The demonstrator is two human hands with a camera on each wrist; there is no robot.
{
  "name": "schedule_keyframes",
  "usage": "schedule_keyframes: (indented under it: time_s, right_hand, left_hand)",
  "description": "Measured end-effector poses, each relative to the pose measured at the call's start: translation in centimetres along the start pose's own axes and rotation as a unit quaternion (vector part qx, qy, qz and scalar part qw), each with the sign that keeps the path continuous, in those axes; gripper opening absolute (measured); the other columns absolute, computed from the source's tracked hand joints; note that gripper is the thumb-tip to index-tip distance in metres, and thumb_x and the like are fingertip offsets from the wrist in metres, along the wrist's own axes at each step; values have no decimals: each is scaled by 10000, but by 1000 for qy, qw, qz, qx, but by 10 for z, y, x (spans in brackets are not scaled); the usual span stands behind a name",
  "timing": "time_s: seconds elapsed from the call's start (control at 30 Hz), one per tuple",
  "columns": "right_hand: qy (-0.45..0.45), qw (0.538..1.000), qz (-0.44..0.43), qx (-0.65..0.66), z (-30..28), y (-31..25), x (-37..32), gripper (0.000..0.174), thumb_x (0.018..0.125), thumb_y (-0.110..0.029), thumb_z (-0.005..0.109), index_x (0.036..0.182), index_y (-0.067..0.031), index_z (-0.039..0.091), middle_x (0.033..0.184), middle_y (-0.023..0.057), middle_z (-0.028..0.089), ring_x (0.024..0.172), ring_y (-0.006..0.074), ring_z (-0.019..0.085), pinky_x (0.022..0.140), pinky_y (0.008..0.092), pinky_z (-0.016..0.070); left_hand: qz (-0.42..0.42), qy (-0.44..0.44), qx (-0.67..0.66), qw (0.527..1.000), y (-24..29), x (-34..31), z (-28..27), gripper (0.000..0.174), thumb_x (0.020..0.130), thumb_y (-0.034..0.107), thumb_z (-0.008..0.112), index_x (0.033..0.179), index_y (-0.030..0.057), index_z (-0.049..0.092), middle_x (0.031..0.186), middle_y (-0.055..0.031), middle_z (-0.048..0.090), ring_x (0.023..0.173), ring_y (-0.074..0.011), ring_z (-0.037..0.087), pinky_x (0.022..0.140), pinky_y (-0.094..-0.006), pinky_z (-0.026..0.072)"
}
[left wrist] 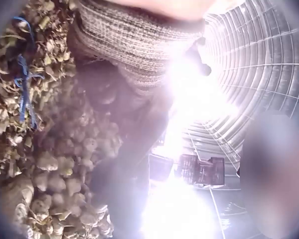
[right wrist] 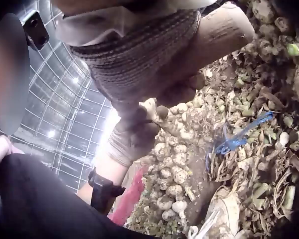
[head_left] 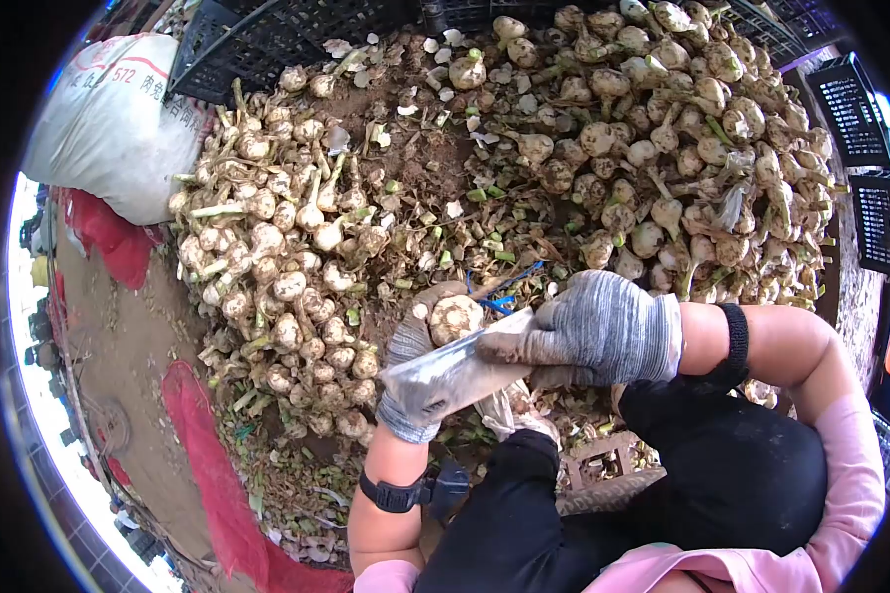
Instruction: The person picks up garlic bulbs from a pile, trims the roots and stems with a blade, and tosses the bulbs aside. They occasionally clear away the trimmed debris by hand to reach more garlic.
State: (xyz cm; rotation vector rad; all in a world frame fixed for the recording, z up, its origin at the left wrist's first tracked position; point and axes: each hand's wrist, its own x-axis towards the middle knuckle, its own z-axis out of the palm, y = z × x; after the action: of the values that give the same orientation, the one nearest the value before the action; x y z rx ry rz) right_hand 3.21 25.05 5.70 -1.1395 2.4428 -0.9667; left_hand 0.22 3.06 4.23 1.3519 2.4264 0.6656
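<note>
My gloved left hand (head_left: 412, 341) holds a round garlic bulb (head_left: 456, 318) in its fingers, cut face up, with soil on its skin. In a striped glove, my right hand (head_left: 603, 331) grips a cleaver (head_left: 450, 378), its handle hidden in the palm. The broad, smeared blade slants across in front of the left hand and covers part of it, close beside the bulb. From the right wrist view, the dirty blade (right wrist: 226, 31) sticks out beyond the right hand, and the left hand (right wrist: 132, 142) is lower down. Glare and blur hide the left fingers in the left wrist view.
Trimmed garlic (head_left: 267, 237) is heaped on the left, and a larger garlic pile (head_left: 663, 128) fills the right. Leaf scraps and blue twine (head_left: 504, 301) lie between them. Black crates (head_left: 287, 40) stand behind, beside a white sack (head_left: 119, 124). Red netting (head_left: 203, 445) lies lower left.
</note>
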Motion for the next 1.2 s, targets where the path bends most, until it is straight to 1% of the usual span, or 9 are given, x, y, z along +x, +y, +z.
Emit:
schedule_keyframes:
  time_s: [0.3, 0.43, 0.47, 0.63, 0.77, 0.87, 1.03, 1.1, 1.2]
  right_hand:
    - [-18, 1000, -8, -10, -2, -5, -4, 624, 841, -416, 581, 1407, -256, 371, 622, 74, 510, 484, 256, 546, 420, 382, 398]
    - [-34, 999, 19, -29, 9, 4, -19, 638, 848, -405, 580, 1421, -277, 328, 663, 118, 581, 536, 297, 595, 445, 395, 453]
    - [-24, 1000, 11, 5, 11, 10, -26, 634, 844, -392, 596, 1413, -274, 343, 679, 121, 598, 537, 301, 591, 468, 381, 468]
    - [6, 940, 340, 26, 22, 79, -87, 515, 916, -331, 539, 1373, -125, 422, 812, 135, 665, 718, 215, 668, 636, 336, 530]
    - [5, 902, 288, 321, -11, 29, -62, 574, 945, -371, 483, 1415, -73, 343, 1066, 171, 570, 951, 228, 576, 822, 335, 446]
    - [-15, 888, 192, 417, -16, 10, -40, 594, 960, -414, 447, 1401, -28, 350, 1289, 178, 534, 1200, 242, 504, 991, 326, 383]
    - [-49, 870, 186, 454, -9, 6, -28, 512, 966, -334, 479, 1380, -46, 393, 1209, 160, 586, 1126, 199, 544, 956, 304, 409]
    - [-129, 805, 461, 351, 0, 32, -49, 492, 961, -325, 462, 1393, -99, 399, 848, 84, 624, 742, 152, 570, 723, 333, 478]
    - [-105, 793, 476, 365, 17, 39, -80, 503, 963, -376, 461, 1401, -138, 402, 751, 15, 573, 596, 96, 473, 554, 260, 425]
  left_hand:
    - [-189, 1, -384, 904, 13, -16, 22, 416, 760, 387, 720, 1099, 190, 577, 1022, 16, 648, 986, -157, 592, 956, -344, 421]
    - [-281, 72, -650, 703, 3, -26, 66, 372, 854, 330, 636, 1086, 51, 554, 991, -74, 631, 961, -221, 593, 907, -346, 481]
    - [-115, 104, -300, 941, 9, -21, 43, 386, 870, 325, 618, 1099, 25, 536, 1006, -97, 617, 936, -216, 598, 874, -338, 502]
    - [-207, 169, -474, 839, 31, -34, 10, 489, 710, 30, 753, 1132, 49, 508, 1067, -94, 573, 901, -184, 617, 737, -298, 541]
    - [-245, 110, -515, 814, 15, -29, 14, 370, 710, 106, 792, 973, 46, 539, 932, -69, 568, 722, -172, 563, 653, -293, 508]
    - [-57, 110, -233, 965, 9, -28, 12, 220, 671, 153, 785, 744, 88, 588, 796, -53, 620, 794, -249, 629, 733, -346, 509]
    - [-20, 193, -139, 971, 22, -22, 1, 261, 649, 173, 817, 723, 120, 572, 756, -34, 602, 710, -223, 615, 741, -398, 506]
    - [-78, 269, -159, 947, 13, -38, -2, 217, 742, 241, 765, 772, 130, 582, 759, -56, 621, 687, -207, 616, 738, -366, 517]
    - [-376, 334, -521, 689, -20, -56, 22, 197, 824, 228, 705, 957, 102, 634, 906, -36, 622, 831, -119, 601, 746, -313, 537]
